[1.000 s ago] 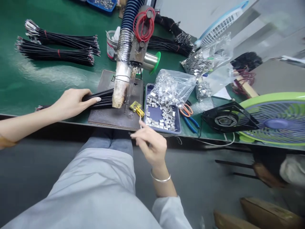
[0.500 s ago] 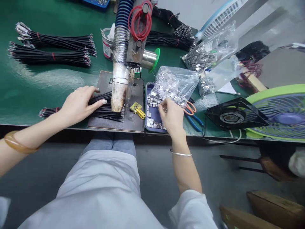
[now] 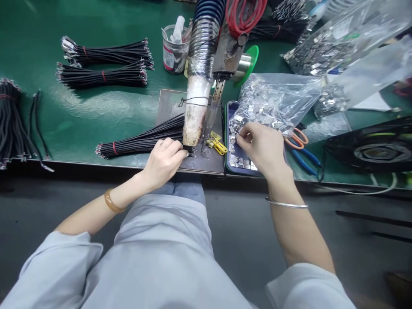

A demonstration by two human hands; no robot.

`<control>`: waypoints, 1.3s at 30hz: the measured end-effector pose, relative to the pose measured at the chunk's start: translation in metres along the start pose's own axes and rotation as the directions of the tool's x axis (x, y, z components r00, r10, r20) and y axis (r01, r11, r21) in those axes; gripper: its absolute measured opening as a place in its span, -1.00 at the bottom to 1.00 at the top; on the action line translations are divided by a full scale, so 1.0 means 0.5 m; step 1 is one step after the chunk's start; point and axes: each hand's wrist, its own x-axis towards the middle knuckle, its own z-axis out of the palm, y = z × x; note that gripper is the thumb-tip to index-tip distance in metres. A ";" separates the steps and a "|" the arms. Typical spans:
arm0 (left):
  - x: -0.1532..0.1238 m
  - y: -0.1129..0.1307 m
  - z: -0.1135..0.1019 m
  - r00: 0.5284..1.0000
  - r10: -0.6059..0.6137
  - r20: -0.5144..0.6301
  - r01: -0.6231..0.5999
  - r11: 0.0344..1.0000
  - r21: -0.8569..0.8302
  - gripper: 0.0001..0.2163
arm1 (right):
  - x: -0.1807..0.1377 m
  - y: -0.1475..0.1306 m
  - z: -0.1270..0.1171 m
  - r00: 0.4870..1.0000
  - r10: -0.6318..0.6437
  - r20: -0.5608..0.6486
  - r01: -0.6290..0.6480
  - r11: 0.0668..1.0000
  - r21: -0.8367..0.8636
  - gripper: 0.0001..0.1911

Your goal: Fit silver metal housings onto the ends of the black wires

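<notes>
My left hand [image 3: 165, 161] is closed at the near edge of a bundle of black wires [image 3: 141, 140], thumb and fingers pressed together by the wire ends. The bundle, tied with a red band, lies partly on a dark board [image 3: 170, 101], its right end under a taped hose nozzle [image 3: 195, 116]. Over a blue tray [image 3: 227, 124] my right hand [image 3: 265, 148] pinches with thumb and forefinger; what is between them is hidden. Small metal connectors [image 3: 236, 161] lie in the tray, and a clear bag of connectors [image 3: 277, 98] rests over its back. A yellow clip-like piece [image 3: 218, 145] sits between both hands.
Tied wire bundles [image 3: 103, 77] lie at the back left, more wires [image 3: 11, 124] at the far left. A tub [image 3: 174, 53] and a solder spool [image 3: 247, 66] stand behind the hose. Orange-and-blue handled tools [image 3: 304, 150] and a black fan [image 3: 373, 150] lie right.
My left hand has gone from lying spread on the wire bundle to closed at its near edge, closer to the wire ends. My right hand remains over the tray. The view has shifted left.
</notes>
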 end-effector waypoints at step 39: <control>0.011 0.082 -0.047 0.879 -0.357 0.316 0.474 0.576 -0.666 -0.88 | -0.200 -0.219 0.035 0.981 0.195 -0.014 -0.085 0.490 0.868 -0.93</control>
